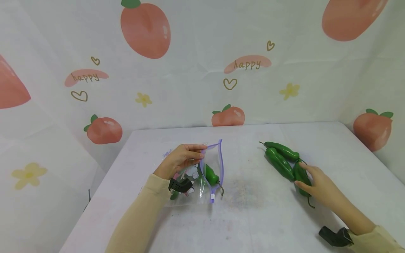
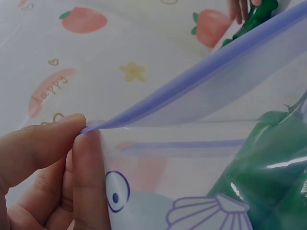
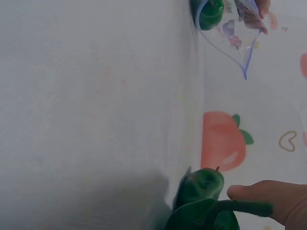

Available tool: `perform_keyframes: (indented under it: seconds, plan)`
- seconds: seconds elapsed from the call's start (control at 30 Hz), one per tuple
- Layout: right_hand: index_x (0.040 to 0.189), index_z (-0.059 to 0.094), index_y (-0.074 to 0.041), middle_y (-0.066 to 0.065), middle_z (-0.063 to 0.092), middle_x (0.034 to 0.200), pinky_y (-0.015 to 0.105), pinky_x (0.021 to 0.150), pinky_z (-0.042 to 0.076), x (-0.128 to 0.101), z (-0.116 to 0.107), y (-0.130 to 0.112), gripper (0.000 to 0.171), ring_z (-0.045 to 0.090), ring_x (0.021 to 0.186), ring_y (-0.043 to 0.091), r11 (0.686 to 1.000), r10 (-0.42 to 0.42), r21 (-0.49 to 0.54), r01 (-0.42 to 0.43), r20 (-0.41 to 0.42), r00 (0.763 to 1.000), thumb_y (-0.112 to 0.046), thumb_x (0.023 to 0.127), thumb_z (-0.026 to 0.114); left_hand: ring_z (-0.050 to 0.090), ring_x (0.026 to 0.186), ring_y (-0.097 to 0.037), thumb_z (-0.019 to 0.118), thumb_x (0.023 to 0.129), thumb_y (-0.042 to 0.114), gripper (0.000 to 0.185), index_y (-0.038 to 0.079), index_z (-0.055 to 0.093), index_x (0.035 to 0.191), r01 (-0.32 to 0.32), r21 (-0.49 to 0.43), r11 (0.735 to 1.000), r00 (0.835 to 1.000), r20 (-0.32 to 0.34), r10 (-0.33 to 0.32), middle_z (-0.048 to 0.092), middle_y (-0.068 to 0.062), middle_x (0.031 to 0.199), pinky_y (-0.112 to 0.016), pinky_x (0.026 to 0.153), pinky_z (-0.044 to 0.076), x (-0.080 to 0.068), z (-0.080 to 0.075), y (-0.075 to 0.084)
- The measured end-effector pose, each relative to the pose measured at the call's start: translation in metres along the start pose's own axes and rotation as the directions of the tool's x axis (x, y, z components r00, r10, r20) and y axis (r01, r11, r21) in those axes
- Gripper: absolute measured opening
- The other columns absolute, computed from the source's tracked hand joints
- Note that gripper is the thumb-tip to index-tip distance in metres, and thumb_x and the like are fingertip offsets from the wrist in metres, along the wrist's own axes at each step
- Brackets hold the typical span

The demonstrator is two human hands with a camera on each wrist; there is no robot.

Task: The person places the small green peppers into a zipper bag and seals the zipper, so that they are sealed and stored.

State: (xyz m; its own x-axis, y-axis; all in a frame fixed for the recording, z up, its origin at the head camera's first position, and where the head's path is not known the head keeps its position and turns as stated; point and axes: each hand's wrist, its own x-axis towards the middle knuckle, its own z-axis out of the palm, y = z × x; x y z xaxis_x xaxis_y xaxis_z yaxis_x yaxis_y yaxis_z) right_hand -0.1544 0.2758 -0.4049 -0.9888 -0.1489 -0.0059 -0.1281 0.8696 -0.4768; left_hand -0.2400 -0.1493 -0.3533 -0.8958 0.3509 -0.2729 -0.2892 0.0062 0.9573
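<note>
My left hand [image 1: 183,158] pinches the upper edge of a clear slider zip bag [image 2: 201,88] with a purple zip rim between thumb and finger. The bag's mouth gapes to the right; the white slider [image 1: 212,196] is at its lower corner. Inside is a green pepper [image 1: 211,175], its stem poking out past the mouth. Over on the right, my right hand [image 1: 319,182] spreads its thumb and forefinger over another green pepper [image 1: 302,177], partly hiding it. Its thumb [image 3: 261,194] looks straight beside that pepper's stem [image 3: 244,207].
Two more green peppers, one behind [image 1: 282,149] and one in front [image 1: 279,164], lie against the one under my right hand. They rest on a white table [image 1: 246,225]. A white cloth [image 1: 190,80] printed with peaches hangs behind and beside it.
</note>
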Motion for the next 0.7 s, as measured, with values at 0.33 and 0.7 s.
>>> perform_keyframes:
  seconds: [0.33, 0.7]
  plan:
    - [0.138, 0.029, 0.023, 0.049, 0.038, 0.125, 0.064, 0.084, 0.047, 0.0004, -0.0007, 0.0040, 0.079, 0.047, 0.110, 0.061, 0.999, 0.043, -0.005, -0.043, 0.044, 0.998, -0.030, 0.092, 0.066, 0.064, 0.074, -0.008, 0.066, 0.087, -0.004, 0.032, 0.000, 0.067, 0.119, 0.003, -0.013, 1.000, 1.000, -0.005, -0.003, 0.065, 0.001, 0.084, -0.018, 0.069, 0.056, -0.0003, 0.0002, 0.0009]
    - [0.139, 0.027, 0.021, 0.046, 0.042, 0.128, 0.059, 0.082, 0.051, 0.0015, -0.0031, 0.0080, 0.084, 0.049, 0.114, 0.058, 0.990, 0.128, 0.041, -0.134, 0.124, 0.984, -0.042, 0.094, 0.060, 0.064, 0.073, -0.006, 0.064, 0.089, -0.004, 0.040, -0.005, 0.058, 0.128, -0.005, 0.006, 1.000, 1.000, 0.010, 0.005, 0.065, 0.003, 0.083, -0.017, 0.069, 0.055, -0.0026, 0.0003, 0.0006]
